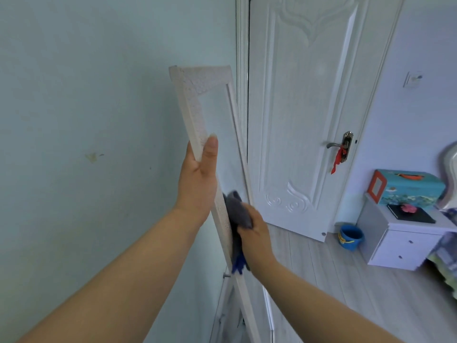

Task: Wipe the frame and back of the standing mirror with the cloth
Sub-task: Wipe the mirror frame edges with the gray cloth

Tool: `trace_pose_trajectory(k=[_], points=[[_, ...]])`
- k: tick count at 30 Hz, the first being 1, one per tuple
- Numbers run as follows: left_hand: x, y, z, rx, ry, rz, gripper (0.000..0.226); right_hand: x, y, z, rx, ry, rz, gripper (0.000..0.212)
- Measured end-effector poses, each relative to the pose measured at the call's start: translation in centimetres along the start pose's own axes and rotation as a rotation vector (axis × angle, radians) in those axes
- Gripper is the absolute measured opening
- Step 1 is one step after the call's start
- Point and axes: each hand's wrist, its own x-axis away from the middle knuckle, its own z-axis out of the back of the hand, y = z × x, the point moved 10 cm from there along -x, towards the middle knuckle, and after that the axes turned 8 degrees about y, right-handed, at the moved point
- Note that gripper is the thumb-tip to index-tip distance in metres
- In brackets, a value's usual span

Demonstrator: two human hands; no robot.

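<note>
The standing mirror (197,95) is tall and narrow with a white textured frame, tilted and seen nearly edge-on in front of the pale wall. My left hand (197,184) grips the left frame rail at mid-height, thumb on the front, fingers hidden behind. My right hand (254,233) is closed around a grey cloth (237,211) with a blue edge and presses it against the frame just below my left hand. The mirror's lower part and stand run down out of view between my forearms.
A white panelled door (309,107) with a metal handle and red ribbon (337,154) stands right behind the mirror. At right are a blue bucket (350,237) on the wood floor and a white drawer cabinet (405,238) carrying a teal box (410,186) and a black book.
</note>
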Motion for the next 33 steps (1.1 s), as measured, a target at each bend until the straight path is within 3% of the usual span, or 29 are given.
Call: trace_pose_trajectory(k=[4,8,11,13,16,18,20,24,28,30,33], points=[[-0.2,-0.5,0.1,0.011,0.037,-0.01,0.015,-1.1,-2.8,-0.5,-0.016,-0.019,0.15,0.035],[0.1,-0.1,0.3,0.015,0.063,-0.043,0.028,-3.7,-11.7,-3.4,-0.104,-0.046,0.415,0.039],[0.1,0.6,0.4,-0.014,0.061,-0.073,0.035,-5.3,-14.5,-4.2,-0.104,-0.039,0.569,0.027],[0.1,0.4,0.6,-0.035,0.074,-0.058,0.029,-6.3,-11.7,-4.5,-0.052,-0.042,0.481,0.02],[-0.1,-0.3,0.8,-0.026,0.083,-0.025,0.005,-6.7,-2.7,-2.4,0.086,0.017,0.149,0.041],[0.2,-0.4,0.7,-0.027,0.078,-0.022,0.006,-5.9,2.8,-0.4,0.171,0.025,-0.12,0.055],[0.1,-0.6,0.7,-0.014,0.079,-0.019,0.007,-5.4,4.9,0.1,0.211,0.008,-0.233,0.059],[0.0,-0.7,0.9,0.046,0.108,-0.004,0.011,-6.7,-3.2,-2.4,0.141,-0.051,0.143,0.042],[0.1,-0.4,0.6,0.082,0.087,-0.017,0.018,-8.3,-12.3,-4.8,0.078,-0.075,0.542,0.055],[0.0,-0.5,0.9,0.082,0.098,-0.029,0.019,-10.5,-12.8,-5.5,0.088,-0.08,0.558,0.058],[0.0,-0.5,0.9,0.071,0.088,-0.037,0.017,-15.1,-8.3,-4.6,0.165,-0.034,0.303,0.057]])
